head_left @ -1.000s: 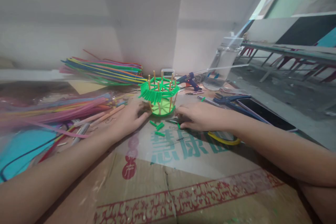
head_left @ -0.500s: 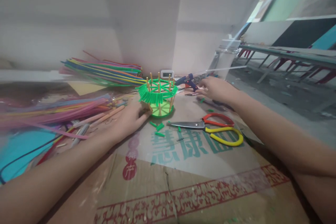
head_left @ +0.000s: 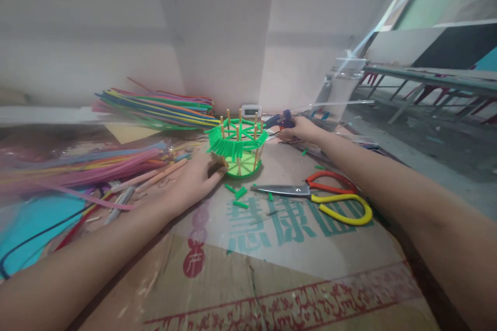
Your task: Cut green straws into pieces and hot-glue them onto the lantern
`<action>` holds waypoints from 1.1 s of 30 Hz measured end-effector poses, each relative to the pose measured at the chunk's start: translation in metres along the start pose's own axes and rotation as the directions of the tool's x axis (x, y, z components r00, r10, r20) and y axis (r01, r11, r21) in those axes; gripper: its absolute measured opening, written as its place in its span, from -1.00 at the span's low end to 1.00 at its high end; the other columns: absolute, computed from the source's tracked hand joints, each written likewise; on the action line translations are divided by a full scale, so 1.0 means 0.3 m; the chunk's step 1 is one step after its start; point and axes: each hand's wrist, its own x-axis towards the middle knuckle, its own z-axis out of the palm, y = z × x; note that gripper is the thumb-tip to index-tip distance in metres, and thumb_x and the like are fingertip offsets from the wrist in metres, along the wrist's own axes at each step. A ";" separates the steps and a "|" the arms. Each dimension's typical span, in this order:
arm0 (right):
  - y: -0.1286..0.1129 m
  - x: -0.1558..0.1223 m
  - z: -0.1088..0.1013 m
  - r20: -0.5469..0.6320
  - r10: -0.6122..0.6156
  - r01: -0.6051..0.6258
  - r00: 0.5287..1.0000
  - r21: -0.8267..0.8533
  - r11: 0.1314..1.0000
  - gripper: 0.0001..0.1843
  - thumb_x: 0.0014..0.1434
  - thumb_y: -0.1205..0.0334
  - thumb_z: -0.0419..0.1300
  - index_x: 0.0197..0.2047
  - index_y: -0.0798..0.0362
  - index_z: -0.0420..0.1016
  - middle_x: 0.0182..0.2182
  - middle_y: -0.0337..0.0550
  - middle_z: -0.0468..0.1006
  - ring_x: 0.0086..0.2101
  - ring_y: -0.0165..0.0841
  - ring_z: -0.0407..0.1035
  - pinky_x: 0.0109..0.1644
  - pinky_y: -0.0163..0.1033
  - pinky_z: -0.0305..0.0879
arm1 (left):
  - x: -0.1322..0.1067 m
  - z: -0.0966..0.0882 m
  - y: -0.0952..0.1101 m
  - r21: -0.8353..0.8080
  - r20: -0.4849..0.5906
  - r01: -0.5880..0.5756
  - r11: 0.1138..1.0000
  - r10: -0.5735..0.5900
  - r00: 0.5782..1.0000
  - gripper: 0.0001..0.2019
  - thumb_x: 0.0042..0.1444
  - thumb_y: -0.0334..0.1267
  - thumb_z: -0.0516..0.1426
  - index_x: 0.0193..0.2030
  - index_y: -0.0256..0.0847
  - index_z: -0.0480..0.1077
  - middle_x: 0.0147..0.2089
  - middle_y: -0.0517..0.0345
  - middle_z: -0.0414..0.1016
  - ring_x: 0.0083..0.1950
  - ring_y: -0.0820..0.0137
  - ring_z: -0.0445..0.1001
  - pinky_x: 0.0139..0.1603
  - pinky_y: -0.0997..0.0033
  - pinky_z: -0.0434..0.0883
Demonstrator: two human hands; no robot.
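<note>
Left hand (head_left: 192, 178): lies low on the cardboard sheet (head_left: 310, 253), palm down. Fingers loose and part spread, tips against the lower left side of the green basket (head_left: 237, 146). No clench seen.
Right hand (head_left: 305, 129): reached out past the basket, at the handle of the glue gun (head_left: 280, 121). Fingers lie over the handle; too blurred to tell whether they are closed round it.
Green basket: upright on the cardboard, between the two hands. Wooden sticks stand up round a green disc, with green straw pieces woven about the upper part.
Glue gun: blue, just behind and right of the basket, nozzle toward it.
Scissors (head_left: 322, 195): flat on the cardboard near the right forearm, one red and one yellow handle, blades shut and pointing at the basket. No hand on them.
Cut straw bits (head_left: 239, 194): green, scattered just in front of the basket.
Straw bundles: one many-coloured heap (head_left: 155, 108) behind the left hand, one mostly pink heap (head_left: 77, 165) to its left.
Background: white boards; a clear plastic container (head_left: 341, 88) behind the right hand.
</note>
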 end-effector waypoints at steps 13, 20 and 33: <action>-0.091 -0.192 -0.094 -0.176 -0.075 0.149 0.982 0.454 0.879 -0.75 0.04 0.14 0.31 -0.19 0.03 0.51 -0.40 -0.14 0.58 -0.47 -0.34 0.44 -0.33 -0.21 0.41 | 0.006 -0.014 0.019 0.010 0.042 -0.045 0.999 0.045 0.998 -0.80 0.23 -0.19 0.05 -0.24 -0.21 0.45 -0.25 0.06 0.54 -0.18 0.22 0.50 -0.17 0.25 0.40; -0.205 -0.381 -0.081 -0.058 -0.283 0.277 0.957 0.463 0.842 -0.78 0.11 0.04 0.27 -0.33 0.02 0.49 -0.36 -0.13 0.60 -0.50 -0.35 0.41 -0.22 -0.12 0.43 | 0.002 -0.020 0.020 0.038 0.035 -0.068 0.997 0.066 0.997 -0.80 0.23 -0.19 0.04 -0.27 -0.19 0.45 -0.29 0.09 0.53 -0.23 0.25 0.48 -0.23 0.29 0.36; -0.239 -0.425 -0.054 0.020 -0.340 0.332 0.940 0.167 0.928 -0.65 0.12 -0.09 0.20 -0.48 0.01 0.48 -0.43 -0.15 0.58 -0.32 -0.23 0.46 -0.13 -0.14 0.34 | 0.009 -0.027 0.030 0.044 0.101 -0.077 0.996 0.073 0.992 -0.76 0.25 -0.18 0.04 -0.28 -0.20 0.50 -0.28 0.04 0.57 -0.22 0.23 0.50 -0.21 0.28 0.36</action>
